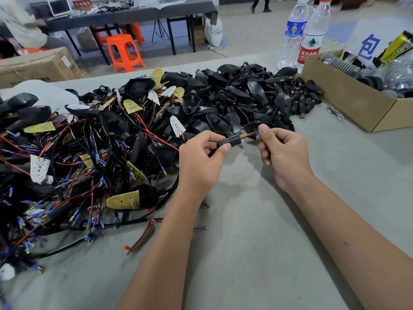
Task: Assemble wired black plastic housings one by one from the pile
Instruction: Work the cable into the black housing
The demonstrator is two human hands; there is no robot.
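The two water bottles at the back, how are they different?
The left bottle has a blue label; the right bottle has a red label and a red cap. The right bottle partly hides the left one. Both are clear plastic and stand upright beside the cardboard box.

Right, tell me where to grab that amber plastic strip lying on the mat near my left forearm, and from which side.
Pinch the amber strip near its middle, across its narrow width, coming from above on its right side. It lies flat and slanted on the grey mat, long and thin, so the ends would likely pivot. The wire pile crowds its left, while the right is bare mat beside your left forearm.
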